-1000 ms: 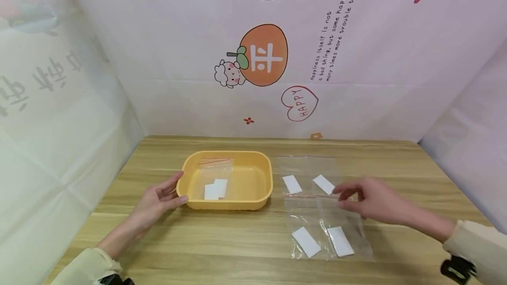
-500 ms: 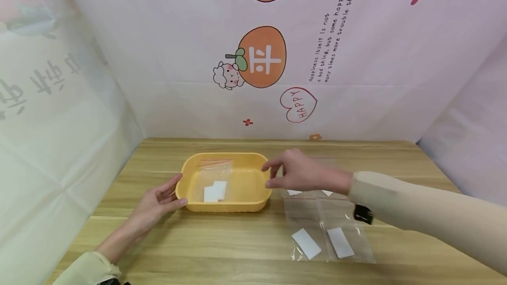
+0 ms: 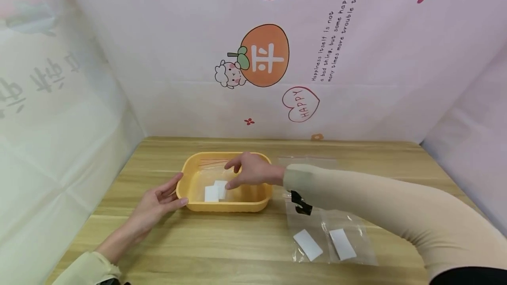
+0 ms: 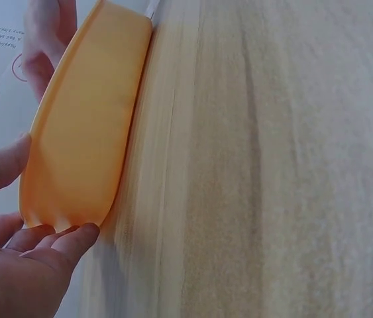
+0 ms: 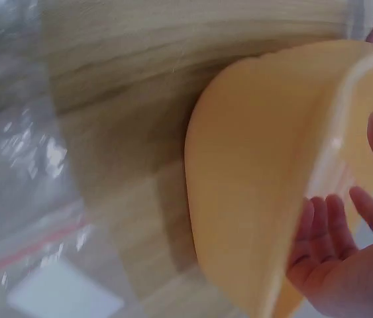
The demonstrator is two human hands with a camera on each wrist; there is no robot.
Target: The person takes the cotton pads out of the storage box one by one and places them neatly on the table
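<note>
My left hand (image 3: 156, 199) holds the left end of a yellow plastic tray (image 3: 227, 206), thumb and fingertips at its rim and end wall, as the left wrist view also shows. Inside the tray lies a clear zip bag (image 3: 207, 173) with two white rectangular pieces (image 3: 211, 193). My right hand (image 3: 251, 169) is over the inside of the tray, reaching in from the right. Its thumb and index finger are spread apart, with nothing between them, and the thumb tip is beside the white pieces. In the right wrist view, the other fingers (image 5: 319, 225) are loosely bent behind the tray's rim.
Right of the tray, clear zip bags (image 3: 350, 250) lie flat on the wooden table (image 3: 190, 250), partly hidden under my right sleeve (image 3: 356, 192). White pieces (image 3: 308, 245) show in the front ones. A printed cloth (image 3: 178, 56) hangs behind the table.
My right hand has moved left from the bags on the table, over the tray's right rim, into the tray. My left hand has stayed at the tray's left end.
</note>
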